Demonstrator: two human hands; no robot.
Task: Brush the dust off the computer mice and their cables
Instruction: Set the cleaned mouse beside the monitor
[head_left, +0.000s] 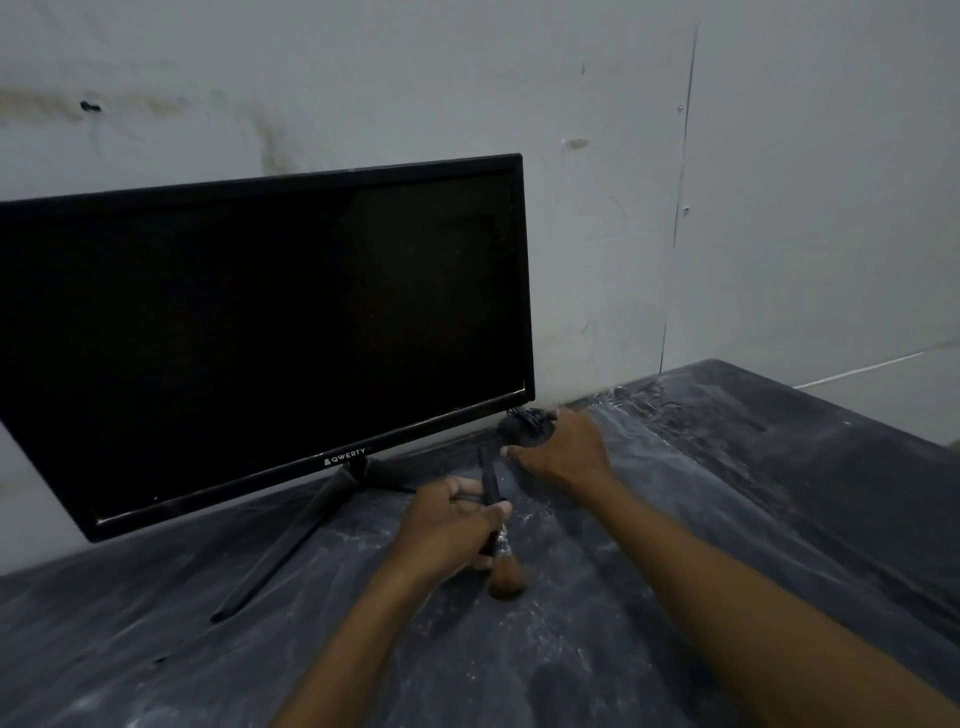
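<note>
Grey, stained wall panels fill the background, and below them I see a dark surface (727, 467) streaked with pale dust. My landmark is the black monitor (260, 332), which stands tilted on thin splayed legs at the back left of the surface, its screen off and the word QWERTY on its lower bezel.

Just past the monitor's lower right corner lies a black computer mouse (519, 431) with its cable (535, 414) bunched on top of it, close to the wall. I see my right hand (563, 449) reaching in to it from the right of the monitor, fingers curled over the far side of the mouse and thumb coming round the near side, so it looks like a grip on the mouse, though the dark blur there keeps me from seeing how firm the contact is.

In front of the monitor's right end, nearer to me than the mouse, my left hand (452, 525) has its fingers and thumb wrapped round the black handle of a brush (496, 535). The handle's free end points up toward the monitor's corner and almost reaches the mouse; the brown bristle head points back toward me and hangs low over the dusty surface, below the hand. I cannot tell whether the bristles touch it
</note>
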